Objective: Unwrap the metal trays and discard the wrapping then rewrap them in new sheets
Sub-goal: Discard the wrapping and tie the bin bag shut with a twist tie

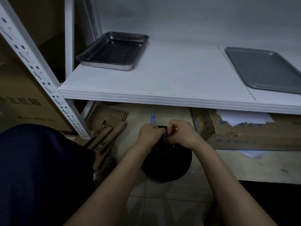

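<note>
White shelf point(171, 75) holding two grey metal trays point(114, 49), above brown cardboard boxes point(244, 136), a black bag point(167, 162) and beige floor tiles point(156, 190).

Light level: dim, with a cool grey cast. The white shelf point(162, 75) is the brightest surface, evenly lit, its shadows soft. On the shelf, the deep tray point(112, 49) shows a faint sheen along its near rim; its floor reads dark. Below the shelf, shade deepens and the black bag point(167, 162) loses nearly all detail. The blue strip point(165, 136) pinched there by the left hand point(150, 132) and right hand point(180, 132) is soft. Left of the shelf, the perforated post point(32, 62) leans and bows: wide-angle distortion.
</note>
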